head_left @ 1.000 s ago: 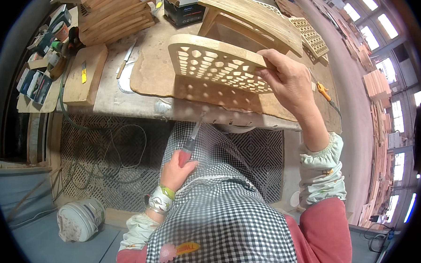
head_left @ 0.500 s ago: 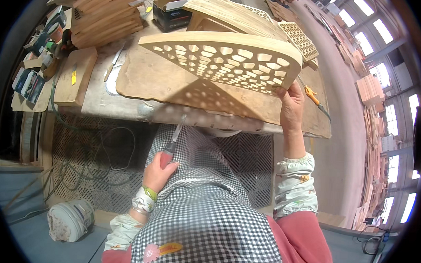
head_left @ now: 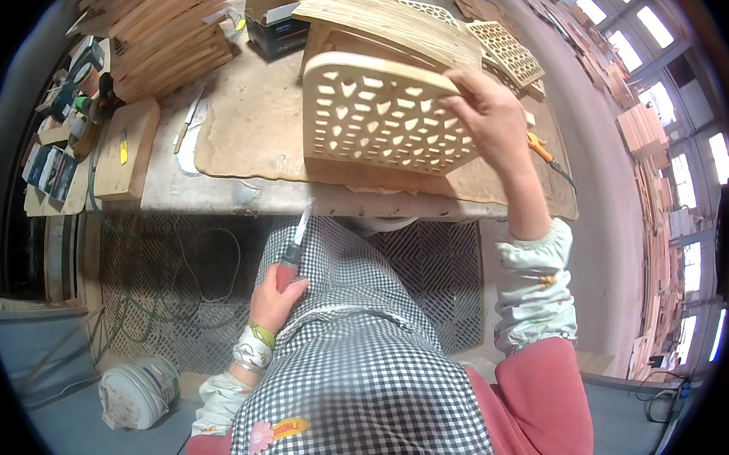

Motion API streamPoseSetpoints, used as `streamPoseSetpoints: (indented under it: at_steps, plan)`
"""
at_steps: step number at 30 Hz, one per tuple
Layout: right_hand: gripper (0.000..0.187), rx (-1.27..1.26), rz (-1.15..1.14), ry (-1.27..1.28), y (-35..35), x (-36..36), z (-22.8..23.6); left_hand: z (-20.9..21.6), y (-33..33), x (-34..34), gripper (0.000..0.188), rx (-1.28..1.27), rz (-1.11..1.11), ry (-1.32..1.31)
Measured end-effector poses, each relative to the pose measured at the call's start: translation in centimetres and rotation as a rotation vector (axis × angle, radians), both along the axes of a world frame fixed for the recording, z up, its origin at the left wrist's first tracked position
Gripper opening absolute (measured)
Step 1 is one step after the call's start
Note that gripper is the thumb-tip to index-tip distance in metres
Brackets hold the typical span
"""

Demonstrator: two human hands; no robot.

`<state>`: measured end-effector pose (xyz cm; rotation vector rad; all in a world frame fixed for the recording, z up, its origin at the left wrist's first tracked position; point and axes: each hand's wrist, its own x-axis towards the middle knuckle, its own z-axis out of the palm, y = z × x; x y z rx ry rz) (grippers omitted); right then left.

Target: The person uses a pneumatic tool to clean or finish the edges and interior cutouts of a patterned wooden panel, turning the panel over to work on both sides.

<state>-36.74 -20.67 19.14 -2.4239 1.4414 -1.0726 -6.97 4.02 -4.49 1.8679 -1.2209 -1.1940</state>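
My right hand (head_left: pixel 490 117) grips the upper right corner of a pale wooden panel (head_left: pixel 385 119) pierced with many irregular holes. The panel stands nearly upright, its lower edge at or just above the brown mat (head_left: pixel 246 137) on the bench; whether it touches cannot be made out. Low in front of the bench, over my checked apron, my left hand (head_left: pixel 274 298) is closed round a bladed hand tool (head_left: pixel 292 255). This has a red and grey handle and a slim, pale metal blade pointing away from me. The blade's exact kind is unclear.
Behind the panel lie a wooden piece (head_left: pixel 389 25), an open dark box (head_left: pixel 275 28) and another pierced panel (head_left: pixel 506 53). An orange-handled tool (head_left: pixel 539 146) rests at right. A knife (head_left: pixel 188 122), a wooden block (head_left: pixel 130 148) and stacked boards (head_left: pixel 157 35) occupy the left.
The panel has swung from a slanted, raised position to nearly upright and lower, its pierced face toward me. My right hand has moved up to its top corner. The left hand hardly moved.
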Motion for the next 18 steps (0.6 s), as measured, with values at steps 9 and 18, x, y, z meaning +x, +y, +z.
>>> streamPoseSetpoints:
  at_steps: [9, 18]
  plan:
    - [0.067, -0.185, -0.243, -0.774, 1.6, -6.0, -12.6, -0.4, 0.0, -0.1, 0.058, 0.021, 0.004, -0.013]
    - [0.031, 0.171, -0.004, -0.810, -0.6, -6.6, -10.7, -1.3, 0.2, 0.3, 0.053, 0.066, 0.032, 0.019]
